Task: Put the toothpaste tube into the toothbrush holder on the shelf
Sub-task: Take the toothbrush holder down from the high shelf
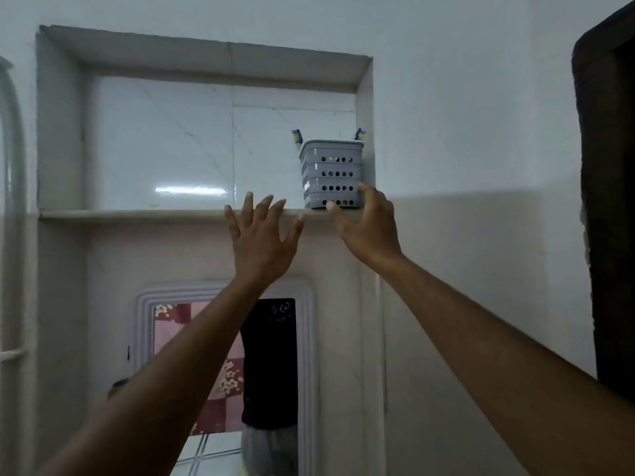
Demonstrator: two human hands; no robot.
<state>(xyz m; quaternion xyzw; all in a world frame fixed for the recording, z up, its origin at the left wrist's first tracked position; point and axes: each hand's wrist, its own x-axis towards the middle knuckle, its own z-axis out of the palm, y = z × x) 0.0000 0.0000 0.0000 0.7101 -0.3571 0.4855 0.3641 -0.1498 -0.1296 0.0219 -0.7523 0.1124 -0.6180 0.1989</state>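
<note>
A grey perforated toothbrush holder [331, 173] stands at the right end of the shelf [137, 213] in a tiled wall recess. Two blue-and-yellow tips poke above its rim, one at the back left [297, 136] and one at the back right [359, 134]; I cannot tell which is a brush or a tube. My right hand [366, 228] is raised at the holder's lower right corner, its thumb and fingertips touching the base. To the left of the holder, my left hand [263, 237] is spread open at the shelf's front edge and holds nothing.
A white-framed mirror [226, 372] hangs below the shelf and reflects a person in a dark shirt. A dark door frame [608, 201] rises at the right. White pipes [13, 201] run down the left edge.
</note>
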